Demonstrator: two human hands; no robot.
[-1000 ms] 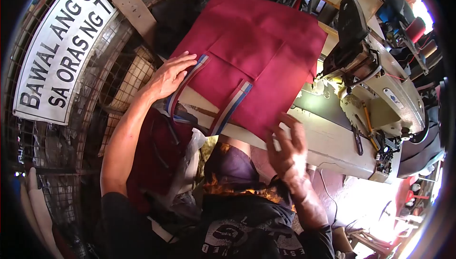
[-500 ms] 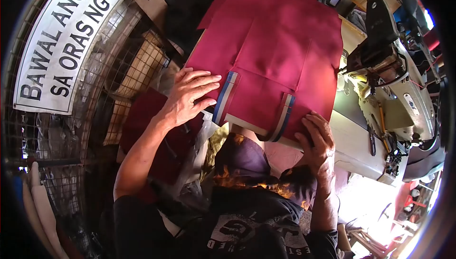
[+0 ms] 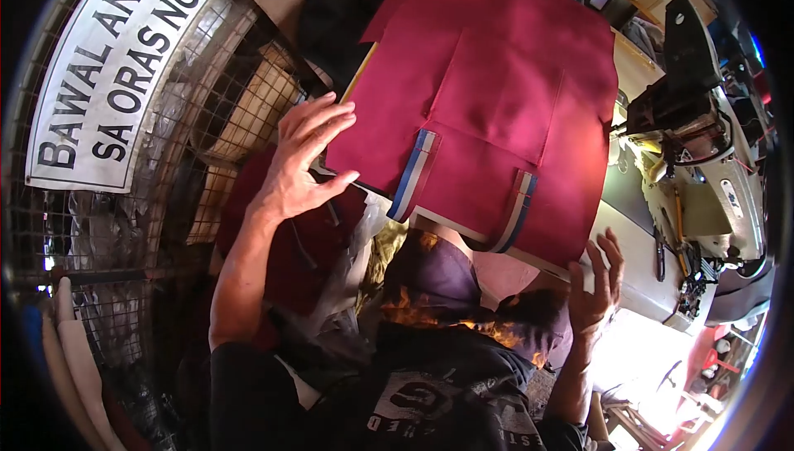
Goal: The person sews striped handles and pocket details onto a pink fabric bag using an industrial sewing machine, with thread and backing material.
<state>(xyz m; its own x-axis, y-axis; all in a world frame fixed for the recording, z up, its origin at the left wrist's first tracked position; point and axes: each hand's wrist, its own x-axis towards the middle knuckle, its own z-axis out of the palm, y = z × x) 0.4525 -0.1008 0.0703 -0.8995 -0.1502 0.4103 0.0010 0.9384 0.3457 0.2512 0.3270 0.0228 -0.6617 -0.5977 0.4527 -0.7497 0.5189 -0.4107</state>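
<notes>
A large maroon fabric panel (image 3: 504,79) lies over the work table, its near edge hanging toward my lap. Two short straps striped in blue and white, a left strap (image 3: 413,174) and a right strap (image 3: 517,211), are attached near that edge. My left hand (image 3: 306,157) hovers by the panel's left near corner, fingers spread and holding nothing. At the right near corner, my right hand (image 3: 595,286) is raised just off the cloth with its fingers apart.
A sewing machine (image 3: 719,153) stands on the table at the right. Pens and small tools (image 3: 666,244) lie beside it. Wire mesh (image 3: 215,79) with a lettered sign (image 3: 116,79) rises on the left. More maroon cloth (image 3: 289,236) and clear plastic (image 3: 347,261) sit below my left hand.
Both hands have lifted off the panel and moved outward, the left to the left and the right to the right. The panel appears shifted slightly right as the view moved.
</notes>
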